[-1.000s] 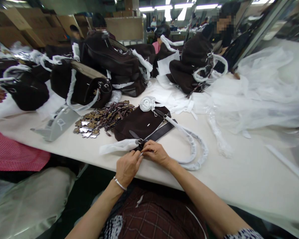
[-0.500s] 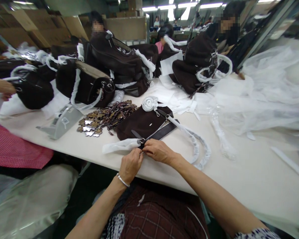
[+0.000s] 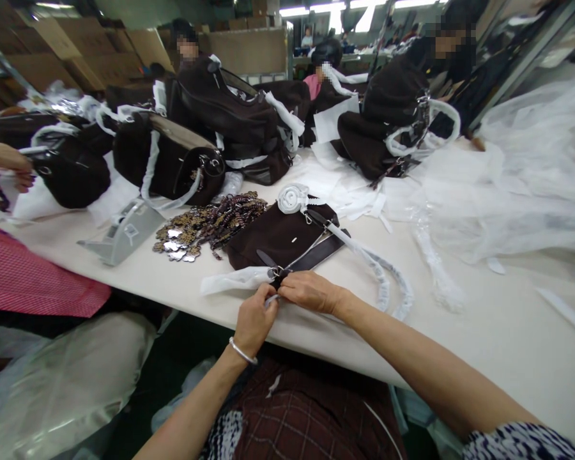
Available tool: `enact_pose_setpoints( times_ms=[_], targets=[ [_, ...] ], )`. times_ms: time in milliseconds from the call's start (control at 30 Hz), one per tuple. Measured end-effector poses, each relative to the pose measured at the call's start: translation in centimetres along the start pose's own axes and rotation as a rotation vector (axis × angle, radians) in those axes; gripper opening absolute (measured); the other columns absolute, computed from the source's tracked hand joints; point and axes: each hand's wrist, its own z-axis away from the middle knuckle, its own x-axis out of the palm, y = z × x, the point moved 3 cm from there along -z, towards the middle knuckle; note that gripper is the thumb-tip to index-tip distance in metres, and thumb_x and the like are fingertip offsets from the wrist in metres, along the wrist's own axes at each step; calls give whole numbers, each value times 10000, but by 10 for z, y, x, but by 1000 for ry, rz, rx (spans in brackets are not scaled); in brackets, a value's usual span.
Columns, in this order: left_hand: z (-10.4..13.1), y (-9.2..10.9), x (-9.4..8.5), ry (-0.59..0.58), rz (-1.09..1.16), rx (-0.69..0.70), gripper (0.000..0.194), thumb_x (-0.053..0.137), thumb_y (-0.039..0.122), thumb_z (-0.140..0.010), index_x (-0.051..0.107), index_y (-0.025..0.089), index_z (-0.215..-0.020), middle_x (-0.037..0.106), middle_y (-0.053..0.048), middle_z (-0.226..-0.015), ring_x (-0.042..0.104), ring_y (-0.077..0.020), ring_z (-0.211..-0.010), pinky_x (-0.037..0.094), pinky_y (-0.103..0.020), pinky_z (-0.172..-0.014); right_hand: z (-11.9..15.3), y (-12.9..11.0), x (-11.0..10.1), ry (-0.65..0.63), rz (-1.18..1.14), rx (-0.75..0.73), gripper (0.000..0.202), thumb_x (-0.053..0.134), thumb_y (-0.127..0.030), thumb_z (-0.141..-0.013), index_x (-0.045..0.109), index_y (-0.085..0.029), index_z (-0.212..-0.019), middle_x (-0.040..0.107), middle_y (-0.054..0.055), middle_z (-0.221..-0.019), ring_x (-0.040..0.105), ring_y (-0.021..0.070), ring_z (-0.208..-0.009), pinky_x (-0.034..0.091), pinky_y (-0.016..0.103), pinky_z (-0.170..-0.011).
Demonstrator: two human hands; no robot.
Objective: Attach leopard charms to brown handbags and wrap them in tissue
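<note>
A dark brown handbag [image 3: 263, 239] lies on its side on the white table in front of me. My left hand [image 3: 256, 316], with a bangle at the wrist, pinches a thin pale strip at the bag's near end. My right hand [image 3: 309, 291] is closed on the same end, close to the metal ring; what its fingers grip is hidden. White wrapping [image 3: 237, 280] sticks out to the left of that ring. A wrapped handle [image 3: 381, 275] loops to the right, and a coiled white-wrapped strap [image 3: 292, 198] rests on the bag's far side.
A heap of patterned metal tags [image 3: 211, 223] lies left of the bag, beside a grey holder [image 3: 124, 233]. More brown handbags [image 3: 172, 160] stand behind. Clear plastic [image 3: 522, 185] covers the right. At far left is another person's hand [image 3: 9, 166].
The view has shifted slightly, so the table appears a little further right. My left fingers have opened a bit, and a pale strip shows between them. The bag stays in place.
</note>
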Motion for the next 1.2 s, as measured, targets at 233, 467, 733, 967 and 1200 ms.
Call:
enact_pose_setpoints(
  times_ms=[233,467,733,967,1200],
  targets=[
    [-2,0,19,8,887,-430,168,607,249,-710,494,200,-824,611,49,-565,542,-103,-434,404,-180,-414,11,-11,9,180,-27,90,219,408,-168,-977,620,-144,-926,618,78,-794,556,177,-766,442,301,-688],
    [6,0,26,24,1381,-754,221,661,110,-664,540,149,-844,590,34,-614,518,-35,-464,413,-112,-445,16,-35,21,329,-35,262,221,424,-155,-970,596,-115,-1102,665,123,-971,590,208,-901,498,347,-785],
    [8,-5,27,-9,1168,-627,323,723,377,-726,509,145,-798,540,50,-597,450,-26,-416,331,-125,-374,15,-34,27,407,-25,328,214,457,-161,-965,647,-130,-1059,682,103,-936,591,194,-856,479,341,-766],
    [5,-16,19,-164,897,-560,352,779,396,-631,602,107,-723,620,-22,-551,516,-91,-380,394,-176,-343,21,-33,27,426,-36,321,215,489,-162,-955,664,-123,-1076,690,100,-957,583,192,-855,472,343,-772],
    [2,-16,24,-79,795,-539,353,725,453,-647,575,134,-643,537,32,-496,403,-45,-352,283,-151,-330,15,-40,24,433,-65,381,226,478,-182,-962,657,-145,-1095,693,95,-964,600,195,-870,491,339,-775]
  ],
)
